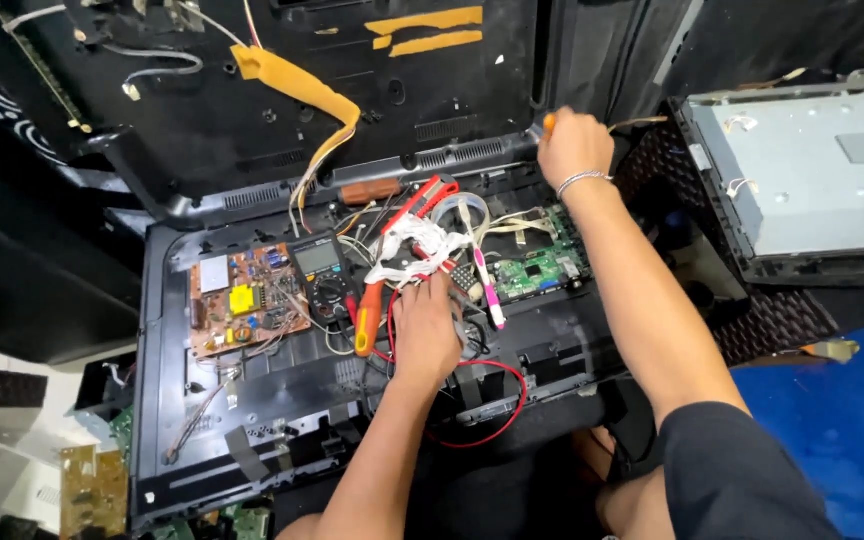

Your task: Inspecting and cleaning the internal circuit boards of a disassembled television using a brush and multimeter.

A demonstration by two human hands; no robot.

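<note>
An opened flat television chassis [167,380] lies face down before me, with its black back cover [252,110] propped up behind. My left hand [424,330] rests on the tangle of wires and white tape [414,243] in the middle, beside orange-handled pliers [367,315] and a multimeter [324,272]. My right hand [572,145] is closed on an orange-handled tool [549,122] at the chassis's far right corner; the tool's tip is hidden. A brown power board [247,305] sits left, a green main board [542,265] right.
A second dismantled panel with a grey metal back [802,170] lies at right. A red wire [502,405] loops near my left wrist. A pink-and-white tool [487,280] lies by the green board. A loose circuit board [92,490] sits at bottom left, blue floor [852,420] at right.
</note>
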